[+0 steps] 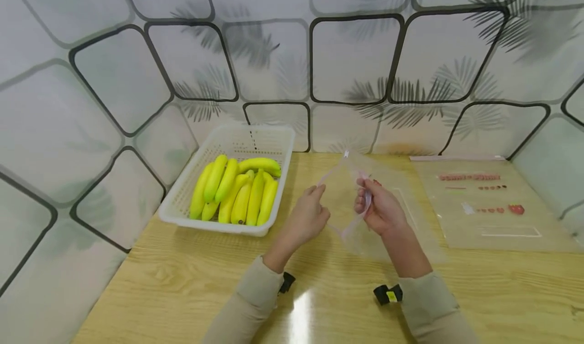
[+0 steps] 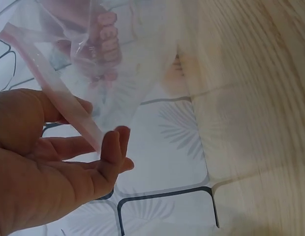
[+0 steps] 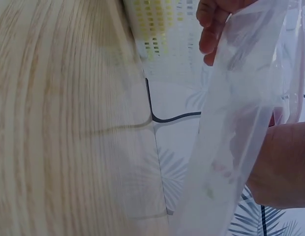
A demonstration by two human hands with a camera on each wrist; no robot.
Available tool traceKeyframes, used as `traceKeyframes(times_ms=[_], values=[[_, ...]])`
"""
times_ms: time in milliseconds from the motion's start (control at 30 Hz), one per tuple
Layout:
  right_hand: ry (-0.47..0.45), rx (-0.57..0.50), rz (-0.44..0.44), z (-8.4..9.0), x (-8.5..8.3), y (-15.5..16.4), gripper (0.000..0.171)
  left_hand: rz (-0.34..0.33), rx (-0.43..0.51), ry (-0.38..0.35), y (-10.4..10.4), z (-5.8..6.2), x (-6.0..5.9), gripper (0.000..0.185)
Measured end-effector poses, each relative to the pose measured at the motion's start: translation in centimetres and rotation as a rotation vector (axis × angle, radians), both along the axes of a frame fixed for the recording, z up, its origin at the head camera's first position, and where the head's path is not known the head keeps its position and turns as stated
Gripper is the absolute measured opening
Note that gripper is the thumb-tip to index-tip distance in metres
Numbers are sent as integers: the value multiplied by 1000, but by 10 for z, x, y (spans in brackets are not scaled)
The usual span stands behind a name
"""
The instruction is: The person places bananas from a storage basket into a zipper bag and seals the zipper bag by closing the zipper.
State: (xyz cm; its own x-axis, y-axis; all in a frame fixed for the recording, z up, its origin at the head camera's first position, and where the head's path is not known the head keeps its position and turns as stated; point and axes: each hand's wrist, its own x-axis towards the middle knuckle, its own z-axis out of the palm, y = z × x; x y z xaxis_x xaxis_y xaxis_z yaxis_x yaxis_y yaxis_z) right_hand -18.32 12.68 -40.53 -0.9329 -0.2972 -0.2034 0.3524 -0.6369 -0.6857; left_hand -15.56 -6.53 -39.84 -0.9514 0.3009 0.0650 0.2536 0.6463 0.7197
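A clear plastic zip bag [image 1: 412, 227] with a pink-edged mouth is held between both hands above the table. My left hand [image 1: 306, 212] pinches the left side of the mouth, and in the left wrist view the pink zip strip [image 2: 64, 101] runs between thumb and fingers. The right hand [image 1: 384, 207] grips the opposite side with curled fingers. Between them the mouth gapes apart, a small white slider [image 1: 346, 153] at its far corner. Red lettering [image 2: 108, 44] shows through the plastic. In the right wrist view the bag [image 3: 226, 157] hides most of the right hand's fingers.
Left of the hands stands a white plastic basket [image 1: 171, 213] with several yellow bananas [image 1: 242, 199] in it. A second clear zip bag [image 1: 465, 227] with red prints lies flat at the right. The wooden table [image 1: 182, 283] meets a patterned wall covering [image 1: 274, 80] behind.
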Motion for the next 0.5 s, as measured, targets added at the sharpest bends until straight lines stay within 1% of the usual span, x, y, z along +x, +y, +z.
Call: traceKeyframes(times_ms=[67,100,167,233,300,333,367,500], values=[[26,-35,24,-4,0,0,33,3,11,13,-2,1,3,54],[55,-81,50,-11,-4,3,31,3,14,19,-3,2,4,54],[76,-88,64,-12,-4,3,31,3,40,21,-6,5,8,54],[70,-81,58,-12,-4,2,31,-4,77,15,-9,11,10,53],[46,-50,36,-10,-4,1,32,-8,109,1,-15,18,14,52],[11,1,10,-3,0,-2,34,-9,117,3,-18,23,15,52],[-11,13,2,-2,-1,-3,34,-6,115,9,-22,28,17,52],[-76,46,-7,0,-2,-5,33,20,103,27,-41,53,23,52]])
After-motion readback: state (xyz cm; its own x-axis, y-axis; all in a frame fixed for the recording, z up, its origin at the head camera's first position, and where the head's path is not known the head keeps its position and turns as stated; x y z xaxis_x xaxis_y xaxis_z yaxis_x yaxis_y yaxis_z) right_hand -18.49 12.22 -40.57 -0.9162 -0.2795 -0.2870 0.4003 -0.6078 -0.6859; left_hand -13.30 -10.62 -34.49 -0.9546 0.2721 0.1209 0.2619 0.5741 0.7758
